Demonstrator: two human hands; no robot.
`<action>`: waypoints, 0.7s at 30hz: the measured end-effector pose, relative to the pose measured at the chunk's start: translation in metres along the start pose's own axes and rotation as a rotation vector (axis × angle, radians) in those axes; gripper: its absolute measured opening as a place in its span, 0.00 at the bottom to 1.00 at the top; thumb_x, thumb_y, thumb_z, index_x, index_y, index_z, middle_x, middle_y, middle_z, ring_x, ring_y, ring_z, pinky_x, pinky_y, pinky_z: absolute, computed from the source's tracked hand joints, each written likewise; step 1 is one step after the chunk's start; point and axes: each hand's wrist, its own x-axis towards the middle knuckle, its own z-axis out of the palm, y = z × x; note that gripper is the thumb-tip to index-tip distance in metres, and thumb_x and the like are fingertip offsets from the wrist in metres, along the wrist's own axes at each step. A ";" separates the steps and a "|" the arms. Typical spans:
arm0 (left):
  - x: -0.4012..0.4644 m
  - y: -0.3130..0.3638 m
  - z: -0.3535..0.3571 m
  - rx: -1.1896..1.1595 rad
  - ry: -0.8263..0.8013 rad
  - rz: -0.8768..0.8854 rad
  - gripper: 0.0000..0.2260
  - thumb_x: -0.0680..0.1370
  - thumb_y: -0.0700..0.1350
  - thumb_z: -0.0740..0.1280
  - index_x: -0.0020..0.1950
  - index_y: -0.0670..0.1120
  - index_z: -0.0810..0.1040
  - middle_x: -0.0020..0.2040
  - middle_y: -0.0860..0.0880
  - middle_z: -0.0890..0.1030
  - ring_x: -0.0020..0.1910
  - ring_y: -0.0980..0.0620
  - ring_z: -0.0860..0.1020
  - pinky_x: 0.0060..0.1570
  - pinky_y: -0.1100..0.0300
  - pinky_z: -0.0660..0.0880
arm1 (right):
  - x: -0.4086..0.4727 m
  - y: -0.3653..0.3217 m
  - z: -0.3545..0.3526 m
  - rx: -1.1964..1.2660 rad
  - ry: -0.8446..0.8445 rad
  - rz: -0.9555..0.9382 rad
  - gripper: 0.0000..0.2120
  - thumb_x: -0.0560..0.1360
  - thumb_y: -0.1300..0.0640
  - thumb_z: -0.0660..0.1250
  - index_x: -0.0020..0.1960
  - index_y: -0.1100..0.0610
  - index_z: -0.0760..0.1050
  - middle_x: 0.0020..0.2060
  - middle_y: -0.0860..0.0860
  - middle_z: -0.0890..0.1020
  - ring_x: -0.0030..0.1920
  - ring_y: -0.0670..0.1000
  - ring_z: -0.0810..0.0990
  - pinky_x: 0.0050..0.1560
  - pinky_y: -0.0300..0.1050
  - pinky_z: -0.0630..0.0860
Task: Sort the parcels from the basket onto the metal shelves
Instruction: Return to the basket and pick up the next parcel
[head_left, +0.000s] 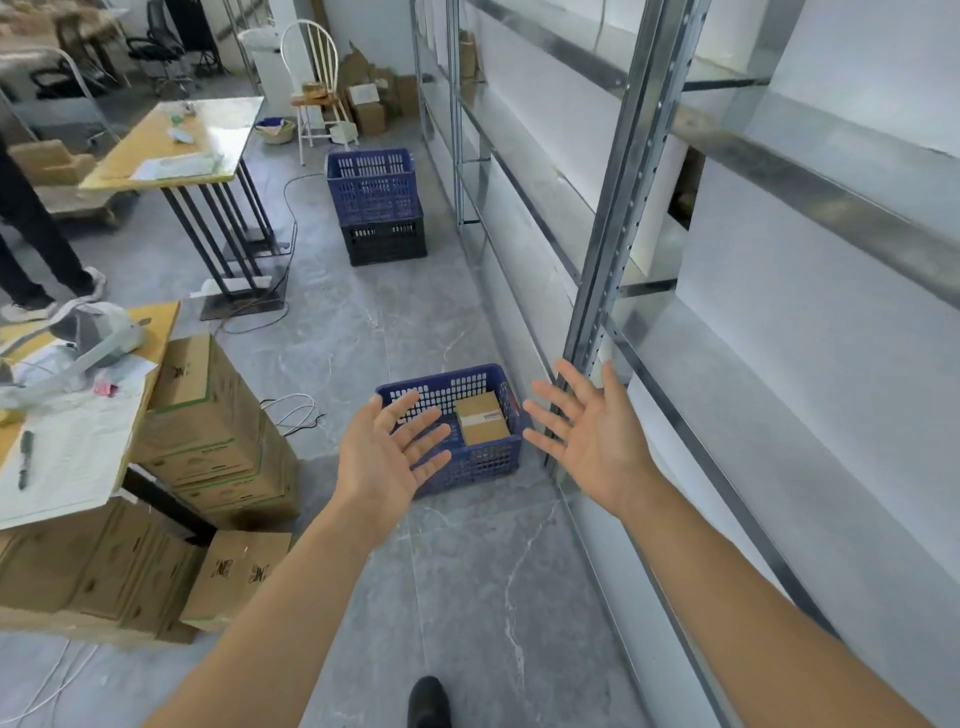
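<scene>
Both hands, left (387, 449) and right (584, 423), fingers spread wide and empty, above blue basket (467, 465); taped cardboard parcel (483, 418) inside, probably light, stiff: grip opposite sides.

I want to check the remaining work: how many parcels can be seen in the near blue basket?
1. A brown parcel lies at the right side of the near blue basket; the left hand covers the basket's left part, so more may be hidden.

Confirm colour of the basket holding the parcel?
Blue basket, with a perforated grid wall; seen in the head view.
</scene>
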 end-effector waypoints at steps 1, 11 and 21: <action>0.011 0.009 -0.001 0.001 -0.006 -0.004 0.23 0.86 0.56 0.55 0.75 0.47 0.76 0.69 0.40 0.81 0.68 0.38 0.79 0.71 0.38 0.73 | 0.011 -0.002 0.007 0.004 0.006 -0.013 0.30 0.84 0.35 0.49 0.79 0.49 0.66 0.61 0.51 0.81 0.67 0.58 0.78 0.76 0.64 0.67; 0.121 0.096 -0.016 0.026 -0.050 -0.037 0.23 0.86 0.57 0.55 0.74 0.46 0.76 0.69 0.40 0.81 0.69 0.38 0.78 0.72 0.38 0.72 | 0.111 -0.012 0.064 0.032 0.066 -0.038 0.30 0.83 0.35 0.49 0.79 0.49 0.67 0.72 0.55 0.77 0.74 0.60 0.74 0.75 0.64 0.68; 0.226 0.125 -0.003 0.042 -0.017 -0.064 0.23 0.85 0.56 0.56 0.74 0.46 0.76 0.68 0.39 0.81 0.69 0.37 0.78 0.70 0.38 0.73 | 0.225 -0.033 0.073 -0.011 0.095 -0.006 0.31 0.83 0.35 0.50 0.80 0.49 0.65 0.75 0.56 0.74 0.74 0.61 0.73 0.74 0.63 0.69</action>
